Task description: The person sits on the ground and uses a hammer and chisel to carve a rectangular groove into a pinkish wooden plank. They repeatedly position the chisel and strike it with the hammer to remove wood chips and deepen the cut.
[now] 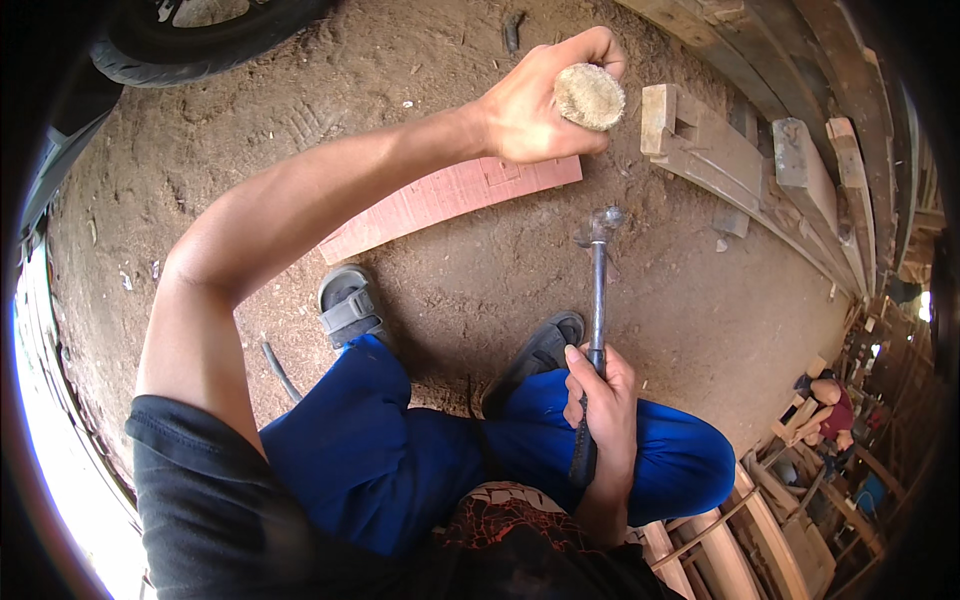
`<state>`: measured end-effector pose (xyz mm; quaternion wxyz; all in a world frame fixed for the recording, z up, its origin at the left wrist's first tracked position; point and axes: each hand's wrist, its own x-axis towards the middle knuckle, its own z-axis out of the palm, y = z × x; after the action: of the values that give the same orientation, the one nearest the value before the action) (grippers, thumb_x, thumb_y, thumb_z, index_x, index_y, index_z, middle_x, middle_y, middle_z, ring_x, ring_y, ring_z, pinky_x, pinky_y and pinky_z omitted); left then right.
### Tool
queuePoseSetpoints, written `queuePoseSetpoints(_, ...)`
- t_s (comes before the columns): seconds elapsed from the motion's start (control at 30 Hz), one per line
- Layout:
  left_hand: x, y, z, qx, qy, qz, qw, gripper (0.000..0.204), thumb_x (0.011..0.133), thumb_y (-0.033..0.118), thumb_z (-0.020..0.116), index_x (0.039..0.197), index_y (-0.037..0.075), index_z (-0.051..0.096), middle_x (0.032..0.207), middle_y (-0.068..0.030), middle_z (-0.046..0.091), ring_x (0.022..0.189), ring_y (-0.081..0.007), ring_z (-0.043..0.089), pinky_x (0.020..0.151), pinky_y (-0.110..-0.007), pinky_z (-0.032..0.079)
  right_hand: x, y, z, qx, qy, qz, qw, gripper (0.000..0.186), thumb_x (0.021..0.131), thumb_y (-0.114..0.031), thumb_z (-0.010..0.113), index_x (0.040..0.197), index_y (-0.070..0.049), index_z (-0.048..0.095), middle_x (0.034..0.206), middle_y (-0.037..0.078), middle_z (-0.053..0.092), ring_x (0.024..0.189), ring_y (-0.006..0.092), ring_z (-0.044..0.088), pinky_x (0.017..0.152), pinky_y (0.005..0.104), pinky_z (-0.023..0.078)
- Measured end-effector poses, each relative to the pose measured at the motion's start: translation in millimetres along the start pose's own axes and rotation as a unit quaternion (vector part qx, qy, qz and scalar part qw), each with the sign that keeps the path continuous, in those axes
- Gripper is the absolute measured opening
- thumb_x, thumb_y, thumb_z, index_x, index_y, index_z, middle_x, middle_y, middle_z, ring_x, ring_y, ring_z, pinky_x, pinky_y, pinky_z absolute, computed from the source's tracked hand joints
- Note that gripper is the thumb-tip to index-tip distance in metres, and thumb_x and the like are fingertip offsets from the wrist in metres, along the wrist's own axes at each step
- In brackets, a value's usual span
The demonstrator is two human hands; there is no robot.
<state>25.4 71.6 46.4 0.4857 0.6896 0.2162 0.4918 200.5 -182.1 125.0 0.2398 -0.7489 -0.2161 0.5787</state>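
My left hand point(535, 105) is wrapped round a thick wooden-handled tool, by its battered end a chisel point(590, 97). The round, frayed butt faces up; the blade is hidden below my fist. Beneath that hand lies a reddish wooden plank point(440, 205) on the dirt, with a rectangular outline near its right end. My right hand point(605, 400) grips a hammer point(598, 280) by its black handle, over my right leg. Its metal shaft points away from me, and the head is right of the plank's end, apart from the chisel.
Pale timber beams point(720, 160) are stacked at the right, one with a notch cut in its end. A vehicle tyre point(200, 55) stands at the far left. More planks point(725, 560) lie at the lower right, near another person point(832, 410). My sandalled feet flank the space before the plank.
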Motion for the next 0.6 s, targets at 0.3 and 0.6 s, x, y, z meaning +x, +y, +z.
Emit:
queuePoseSetpoints(0.3, 16.2, -3.6, 14.4, 0.003, 0.001, 0.009, 1.0, 0.04, 0.069, 0.011, 0.07, 0.098, 0.008, 0.042, 0.078, -0.0065, 0.057, 0.074, -0.0162, 0.057, 0.068, -0.036, 0.049, -1.6, 2.0, 1.4, -0.018, -0.003, 0.006, 1.0, 0.022, 0.095, -0.018, 0.063, 0.08, -0.005, 0.052, 0.055, -0.001, 0.047, 0.038, 0.0065, 0.044, 0.035, 0.0236, 0.033)
queuePoseSetpoints(0.6, 20.7, -12.7, 20.6, 0.017, 0.002, 0.015, 1.0, 0.04, 0.07, 0.013, 0.072, 0.098, 0.008, 0.043, 0.08, -0.0075, 0.058, 0.076, -0.0161, 0.057, 0.072, -0.037, 0.049, -3.7, 5.4, -1.0, -0.013, -0.003, -0.003, 1.0, 0.024, 0.096, -0.018, 0.063, 0.08, -0.005, 0.051, 0.056, -0.001, 0.048, 0.038, 0.0063, 0.045, 0.035, 0.023, 0.033)
